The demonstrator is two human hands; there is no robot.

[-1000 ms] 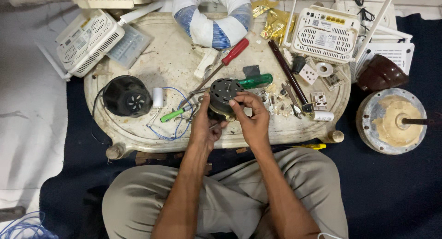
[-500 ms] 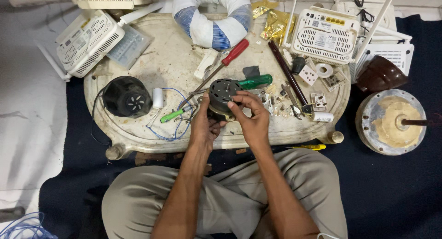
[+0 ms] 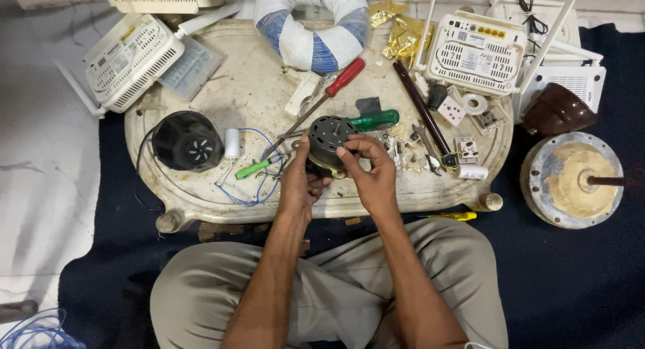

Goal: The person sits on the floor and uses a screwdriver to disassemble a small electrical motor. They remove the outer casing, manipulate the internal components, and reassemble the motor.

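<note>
Single head view, straight down, close over low table (image 3: 201, 201) — lap below

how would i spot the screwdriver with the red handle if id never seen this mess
Start at the blue and white striped ring at the far edge of the low cream table. Just to its right and nearer the person lies the red screwdriver, its shaft slanting down-left. The other screwdrivers nearby have green handles; this alone is red.

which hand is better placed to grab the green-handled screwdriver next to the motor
Right. The right hand sits just below the green-handled screwdriver, fingertips on the motor rim, while the left hand cradles the motor from below.
</note>
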